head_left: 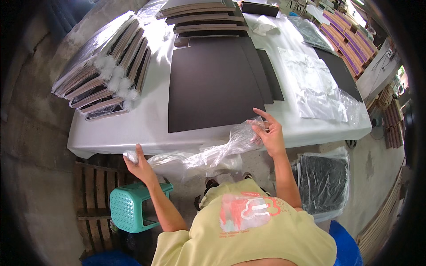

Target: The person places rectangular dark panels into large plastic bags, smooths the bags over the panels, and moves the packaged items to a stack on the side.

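A clear plastic bag (213,155), crumpled and twisted, stretches between my two hands in front of the table's near edge. My left hand (141,167) is closed at its left end, thumb up, with a whitish bunched wad (131,156) showing past the fingers; whether that wad is part of the bag I cannot tell. Higher up, my right hand (271,134) pinches the other end, its index finger stretched out over the table. Just beyond lies a large dark flat board (213,84), its near edge close to the bag, with more dark boards partly under its right side.
On the white-covered table (133,136), plastic-wrapped boards (106,71) lean in a stack at left. Several dark boards (206,20) are piled at the back. Clear bags (310,86) lie at right. A green stool (128,208) and a wrapped dark stack (323,181) stand below.
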`<state>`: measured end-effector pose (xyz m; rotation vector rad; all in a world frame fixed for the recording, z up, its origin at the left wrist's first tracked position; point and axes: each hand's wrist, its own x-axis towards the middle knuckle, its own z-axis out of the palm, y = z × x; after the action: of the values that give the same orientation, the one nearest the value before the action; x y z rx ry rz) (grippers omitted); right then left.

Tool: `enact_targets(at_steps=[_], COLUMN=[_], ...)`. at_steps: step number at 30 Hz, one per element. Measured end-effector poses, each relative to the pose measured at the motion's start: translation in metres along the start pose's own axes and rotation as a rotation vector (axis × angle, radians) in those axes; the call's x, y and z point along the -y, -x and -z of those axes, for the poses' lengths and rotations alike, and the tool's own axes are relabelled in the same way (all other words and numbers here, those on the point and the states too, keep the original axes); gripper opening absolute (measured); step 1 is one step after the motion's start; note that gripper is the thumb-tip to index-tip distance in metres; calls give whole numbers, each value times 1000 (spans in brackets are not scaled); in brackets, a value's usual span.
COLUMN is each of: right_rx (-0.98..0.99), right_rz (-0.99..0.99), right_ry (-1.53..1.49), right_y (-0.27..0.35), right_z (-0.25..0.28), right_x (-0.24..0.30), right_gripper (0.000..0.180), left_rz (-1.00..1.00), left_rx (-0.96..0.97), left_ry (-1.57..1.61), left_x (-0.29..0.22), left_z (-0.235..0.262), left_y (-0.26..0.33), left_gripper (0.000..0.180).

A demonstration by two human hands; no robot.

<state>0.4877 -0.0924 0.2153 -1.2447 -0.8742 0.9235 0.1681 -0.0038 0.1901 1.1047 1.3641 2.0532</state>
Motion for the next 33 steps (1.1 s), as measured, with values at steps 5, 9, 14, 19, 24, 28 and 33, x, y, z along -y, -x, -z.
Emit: enact_targets(at_steps=[5, 9, 14, 19, 24, 28, 33], right_rx=[65, 56, 250, 279, -7, -270, -457], right_rz=[23, -7, 20, -182, -461, -255, -80], right_ry=[176, 1, -172, -401, -713, -479, -652], right_y=[8, 10, 9, 14, 12, -11, -19], right_z=[-29, -44, -31, -34, -26, 36, 115], right_x=[-6, -8, -28, -23, 7, 17, 20], right_gripper=[13, 12, 21, 23, 25, 30, 25], left_rz=[-184, 383, 311, 881, 953, 751, 831], left_rx=[878, 1078, 799, 729, 1243, 1738, 1556], left_ry=[-181, -65, 250, 424, 413, 254, 338], left_x=[-65, -49, -33, -33, -44, -22, -18], left_z=[-71, -89, -94, -97, -73, -21, 14], left_y=[71, 115, 121, 121, 104, 80, 54], left_gripper=[59, 36, 8, 21, 72, 102, 87])
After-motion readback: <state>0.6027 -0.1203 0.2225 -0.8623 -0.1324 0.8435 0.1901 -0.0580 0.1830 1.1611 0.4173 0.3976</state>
